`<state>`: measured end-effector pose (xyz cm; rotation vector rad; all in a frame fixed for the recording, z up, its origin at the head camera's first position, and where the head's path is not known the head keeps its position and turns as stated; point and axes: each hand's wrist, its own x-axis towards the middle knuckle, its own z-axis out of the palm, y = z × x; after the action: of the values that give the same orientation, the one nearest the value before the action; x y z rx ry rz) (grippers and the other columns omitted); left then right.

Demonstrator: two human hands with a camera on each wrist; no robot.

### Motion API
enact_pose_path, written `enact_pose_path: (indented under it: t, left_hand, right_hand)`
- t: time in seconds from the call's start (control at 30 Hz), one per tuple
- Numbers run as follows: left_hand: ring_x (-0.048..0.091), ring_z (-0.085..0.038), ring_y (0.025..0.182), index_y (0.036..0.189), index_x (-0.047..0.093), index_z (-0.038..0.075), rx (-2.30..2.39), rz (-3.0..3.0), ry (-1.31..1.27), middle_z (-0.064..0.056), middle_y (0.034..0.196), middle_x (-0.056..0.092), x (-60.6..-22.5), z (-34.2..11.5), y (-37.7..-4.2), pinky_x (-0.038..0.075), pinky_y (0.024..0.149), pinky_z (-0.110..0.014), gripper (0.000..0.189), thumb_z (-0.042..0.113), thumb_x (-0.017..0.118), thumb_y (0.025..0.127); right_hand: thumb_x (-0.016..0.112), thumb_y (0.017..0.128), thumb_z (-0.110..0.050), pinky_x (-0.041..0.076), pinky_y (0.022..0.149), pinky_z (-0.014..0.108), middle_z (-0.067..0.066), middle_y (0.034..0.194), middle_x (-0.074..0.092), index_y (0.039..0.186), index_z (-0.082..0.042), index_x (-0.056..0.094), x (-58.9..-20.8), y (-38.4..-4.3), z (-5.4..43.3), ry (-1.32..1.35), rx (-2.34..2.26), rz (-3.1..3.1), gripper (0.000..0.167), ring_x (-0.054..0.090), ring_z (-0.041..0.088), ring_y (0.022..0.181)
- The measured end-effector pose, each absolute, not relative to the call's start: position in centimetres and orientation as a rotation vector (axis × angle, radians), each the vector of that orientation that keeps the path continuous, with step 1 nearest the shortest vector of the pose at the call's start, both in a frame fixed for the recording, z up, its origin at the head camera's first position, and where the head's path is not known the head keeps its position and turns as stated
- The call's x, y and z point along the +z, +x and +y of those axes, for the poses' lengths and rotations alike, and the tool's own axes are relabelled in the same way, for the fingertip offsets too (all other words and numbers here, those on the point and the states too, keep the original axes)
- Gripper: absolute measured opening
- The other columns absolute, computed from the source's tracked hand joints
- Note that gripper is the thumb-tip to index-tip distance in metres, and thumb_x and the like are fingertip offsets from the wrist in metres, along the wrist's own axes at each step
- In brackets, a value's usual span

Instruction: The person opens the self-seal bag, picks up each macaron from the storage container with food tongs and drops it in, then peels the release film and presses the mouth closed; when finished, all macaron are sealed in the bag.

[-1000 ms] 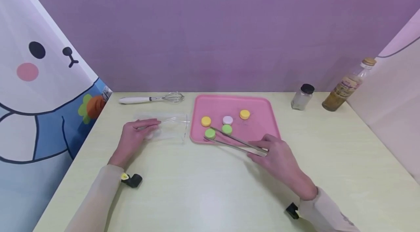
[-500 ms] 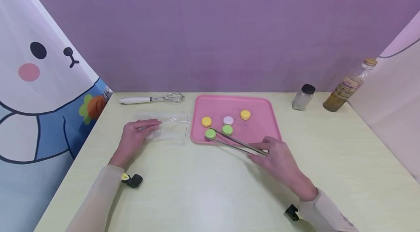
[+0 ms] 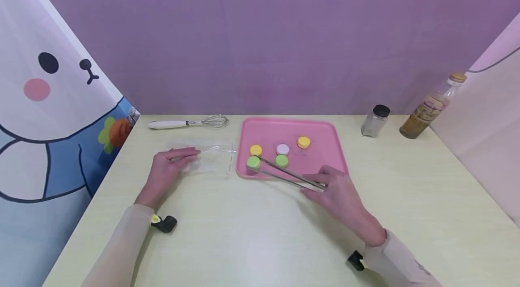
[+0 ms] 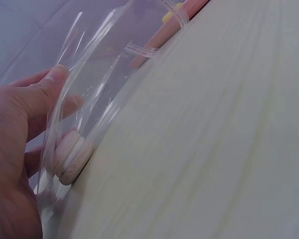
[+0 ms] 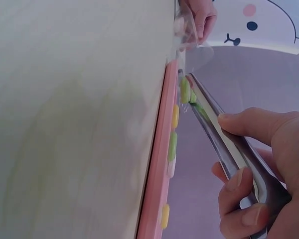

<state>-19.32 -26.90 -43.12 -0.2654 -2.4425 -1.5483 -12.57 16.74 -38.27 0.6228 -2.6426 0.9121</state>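
My left hand (image 3: 168,167) pinches the edge of a clear plastic bag (image 3: 217,160) lying left of the pink tray (image 3: 325,156). Inside the bag a pale macaron (image 4: 71,158) shows in the left wrist view. With my right hand (image 3: 341,194) I hold metal tongs (image 3: 290,172), whose tips grip a green macaron (image 3: 253,162). In the right wrist view that green macaron (image 5: 186,91) hangs above the tray surface. Also on the tray are a yellow macaron (image 3: 255,150), a lilac one (image 3: 282,149), a second green one (image 3: 281,161) and another yellow one (image 3: 303,142).
Behind the bag lies a whisk (image 3: 168,124) with a white handle. A small jar (image 3: 373,123) with a black lid and a corked bottle (image 3: 424,113) of brown contents stand at the back right. A purple backdrop (image 3: 260,39) rises behind the table.
The tongs have closed on the green macaron and moved it slightly left, toward the bag, with my right hand following. My left hand and the bag have stayed put.
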Motion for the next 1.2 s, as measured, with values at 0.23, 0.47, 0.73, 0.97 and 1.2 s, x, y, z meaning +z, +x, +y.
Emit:
enact_pose_path:
  t: [0.23, 0.47, 0.73, 0.97, 1.2]
  left_hand:
    - [0.061, -0.027, 0.124, 0.111, 0.079, 0.006, -1.549, -2.447, -0.263, -0.009, 0.116, 0.073, -43.2, -27.1, -19.2, 0.025, 0.12, -0.052, 0.019, 0.015, 0.073, 0.095]
    - [0.06, -0.03, 0.125, 0.112, 0.078, 0.005, -1.555, -2.441, -0.28, -0.011, 0.117, 0.073, -43.2, -27.1, -19.2, 0.024, 0.12, -0.053, 0.019, 0.012, 0.072, 0.096]
    - [0.06, -0.03, 0.125, 0.111, 0.078, 0.005, -1.549, -2.437, -0.284, -0.012, 0.118, 0.072, -43.2, -27.1, -19.2, 0.025, 0.12, -0.053, 0.019, 0.011, 0.073, 0.095]
    - [0.059, -0.03, 0.126, 0.112, 0.078, 0.007, -1.576, -2.428, -0.285, -0.011, 0.118, 0.072, -43.3, -27.2, -19.3, 0.023, 0.12, -0.054, 0.019, 0.012, 0.073, 0.094]
    - [0.06, -0.033, 0.125, 0.111, 0.078, 0.003, -1.623, -2.378, -0.298, -0.015, 0.119, 0.071, -43.3, -26.9, -19.4, 0.022, 0.121, -0.054, 0.018, 0.006, 0.073, 0.094]
  right_hand:
    - [0.092, 0.074, -0.017, 0.04, 0.05, 0.021, -0.004, 0.073, 0.054, 0.104, -0.01, 0.081, -38.4, -13.1, 14.8, 0.637, 0.906, -2.671, 0.033, 0.044, 0.008, 0.065]
    - [0.094, 0.07, -0.018, 0.044, 0.055, 0.022, -0.004, 0.077, 0.06, 0.1, -0.006, 0.082, -38.3, -13.8, 12.5, 0.674, 0.914, -2.648, 0.034, 0.048, 0.009, 0.066]
    - [0.093, 0.073, -0.02, 0.048, 0.057, 0.022, -0.002, 0.085, 0.068, 0.101, -0.008, 0.081, -38.6, -15.1, 10.1, 0.738, 0.936, -2.645, 0.033, 0.052, 0.009, 0.068]
    - [0.091, 0.074, -0.021, 0.044, 0.052, 0.019, -0.003, 0.079, 0.065, 0.102, -0.009, 0.082, -39.1, -16.5, 8.1, 0.817, 0.843, -2.64, 0.031, 0.048, 0.008, 0.063]
    - [0.09, 0.078, -0.024, 0.044, 0.053, 0.02, -0.003, 0.081, 0.062, 0.105, -0.014, 0.081, -39.1, -16.8, 6.3, 0.762, 0.84, -2.744, 0.031, 0.049, 0.009, 0.066]
